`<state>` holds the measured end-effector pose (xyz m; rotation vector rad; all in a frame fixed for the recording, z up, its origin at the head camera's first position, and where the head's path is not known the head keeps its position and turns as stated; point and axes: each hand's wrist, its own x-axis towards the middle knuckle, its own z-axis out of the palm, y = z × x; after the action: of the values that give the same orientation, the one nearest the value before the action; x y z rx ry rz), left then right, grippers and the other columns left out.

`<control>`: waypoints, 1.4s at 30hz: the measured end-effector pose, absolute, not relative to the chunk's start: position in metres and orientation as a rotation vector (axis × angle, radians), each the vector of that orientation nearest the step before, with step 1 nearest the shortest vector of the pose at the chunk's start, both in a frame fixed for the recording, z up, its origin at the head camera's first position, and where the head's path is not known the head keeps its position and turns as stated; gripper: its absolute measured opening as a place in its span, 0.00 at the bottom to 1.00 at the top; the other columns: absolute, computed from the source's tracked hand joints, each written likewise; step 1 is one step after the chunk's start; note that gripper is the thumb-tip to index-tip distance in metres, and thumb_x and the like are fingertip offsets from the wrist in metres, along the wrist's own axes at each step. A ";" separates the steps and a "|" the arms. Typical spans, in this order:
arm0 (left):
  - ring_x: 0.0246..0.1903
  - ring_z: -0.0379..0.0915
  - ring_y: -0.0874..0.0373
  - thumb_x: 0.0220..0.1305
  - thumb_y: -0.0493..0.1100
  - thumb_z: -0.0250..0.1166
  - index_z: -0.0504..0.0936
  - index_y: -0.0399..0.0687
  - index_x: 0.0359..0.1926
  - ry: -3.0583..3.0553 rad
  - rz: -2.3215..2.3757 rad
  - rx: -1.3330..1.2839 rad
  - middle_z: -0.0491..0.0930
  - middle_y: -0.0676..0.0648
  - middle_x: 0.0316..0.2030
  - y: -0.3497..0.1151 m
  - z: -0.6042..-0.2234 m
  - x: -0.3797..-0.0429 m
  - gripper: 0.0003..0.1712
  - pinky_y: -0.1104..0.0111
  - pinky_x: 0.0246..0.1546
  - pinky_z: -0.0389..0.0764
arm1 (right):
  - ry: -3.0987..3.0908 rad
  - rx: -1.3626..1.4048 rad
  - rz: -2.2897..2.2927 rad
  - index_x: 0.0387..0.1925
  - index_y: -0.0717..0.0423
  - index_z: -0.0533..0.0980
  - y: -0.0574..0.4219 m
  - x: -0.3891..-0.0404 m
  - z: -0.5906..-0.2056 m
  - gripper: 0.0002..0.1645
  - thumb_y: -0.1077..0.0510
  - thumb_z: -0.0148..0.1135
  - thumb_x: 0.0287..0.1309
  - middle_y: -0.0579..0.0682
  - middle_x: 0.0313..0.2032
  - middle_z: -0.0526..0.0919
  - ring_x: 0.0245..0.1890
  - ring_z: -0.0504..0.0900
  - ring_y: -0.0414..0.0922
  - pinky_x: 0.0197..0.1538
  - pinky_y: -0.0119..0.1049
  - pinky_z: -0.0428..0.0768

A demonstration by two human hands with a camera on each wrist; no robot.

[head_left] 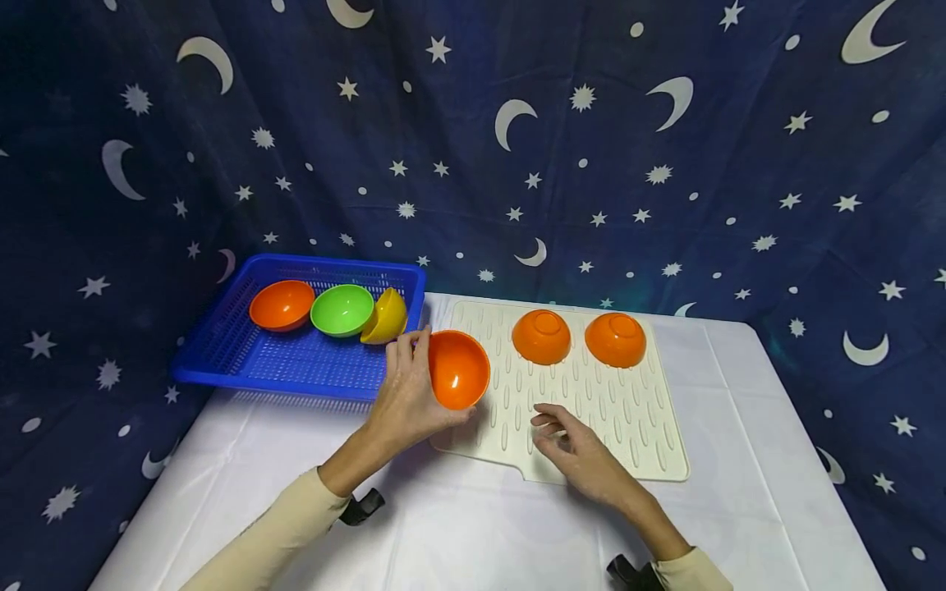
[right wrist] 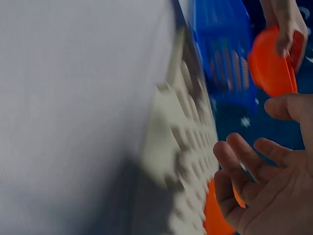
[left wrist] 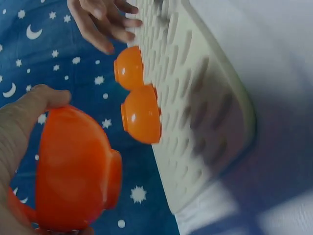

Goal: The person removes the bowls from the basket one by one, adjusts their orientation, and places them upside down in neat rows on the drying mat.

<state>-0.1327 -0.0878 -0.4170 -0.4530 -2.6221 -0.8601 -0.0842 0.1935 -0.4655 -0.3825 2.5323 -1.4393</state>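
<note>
"Across the white-clothed counter point(head_left: 480, 533), how far along does it look?"

"Partway, I'd judge. Two glossy round orange bowls point(head_left: 542, 336) stand upside down on the far part of the cream ridged mat point(head_left: 636, 427); one orange bowl point(head_left: 282, 305), one green bowl point(head_left: 342, 310) and one tilted yellow bowl point(head_left: 386, 316) are left in the blue perforated basket point(head_left: 296, 365)."

"And the fingers?"

"The left hand point(head_left: 412, 402) grips another orange bowl point(head_left: 460, 369) by its rim, lifted over the mat's left side. The right hand point(head_left: 584, 464) hangs over the near part, fingers loosely bent, holding nothing."
</note>
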 end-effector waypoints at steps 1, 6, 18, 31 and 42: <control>0.59 0.58 0.38 0.30 0.60 0.86 0.60 0.31 0.72 -2.632 -0.845 -0.473 0.63 0.32 0.61 -0.085 -0.418 -0.131 0.72 0.46 0.47 0.82 | 2.504 -0.393 -1.445 0.70 0.59 0.66 0.189 -0.084 -0.467 0.30 0.55 0.60 0.73 0.53 0.57 0.77 0.52 0.77 0.45 0.58 0.47 0.75; 0.58 0.60 0.37 0.29 0.61 0.86 0.65 0.34 0.69 -2.655 -0.831 -0.525 0.64 0.33 0.59 -0.075 -0.426 -0.125 0.68 0.50 0.47 0.81 | 2.323 -0.455 -1.508 0.75 0.60 0.58 0.172 -0.084 -0.475 0.36 0.54 0.58 0.74 0.54 0.60 0.74 0.53 0.78 0.45 0.54 0.36 0.75; 0.53 0.61 0.38 0.26 0.60 0.88 0.66 0.40 0.71 -2.693 -0.819 -0.547 0.66 0.30 0.54 -0.061 -0.462 -0.120 0.69 0.54 0.46 0.80 | 2.046 -0.159 -1.822 0.76 0.55 0.54 0.145 -0.091 -0.461 0.36 0.46 0.48 0.77 0.58 0.43 0.82 0.51 0.80 0.56 0.60 0.51 0.69; 0.52 0.63 0.35 0.31 0.66 0.86 0.62 0.28 0.70 -2.642 -0.695 -0.440 0.71 0.29 0.56 -0.055 -0.468 -0.133 0.74 0.48 0.49 0.72 | 2.042 -0.074 -1.993 0.77 0.54 0.53 0.131 -0.105 -0.458 0.41 0.56 0.58 0.69 0.58 0.47 0.70 0.48 0.81 0.52 0.59 0.53 0.77; 0.62 0.57 0.34 0.50 0.42 0.80 0.62 0.34 0.71 -2.534 -1.167 -0.530 0.55 0.30 0.65 -0.053 -0.465 -0.141 0.52 0.46 0.59 0.71 | 2.218 -0.096 -2.020 0.77 0.59 0.51 0.126 -0.122 -0.464 0.41 0.60 0.56 0.69 0.67 0.64 0.66 0.63 0.74 0.60 0.66 0.55 0.67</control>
<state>-0.1407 -0.0529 -0.4650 -0.5302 -2.5342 -1.1668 -0.1217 0.1261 -0.4641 -0.0956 2.2176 -2.0197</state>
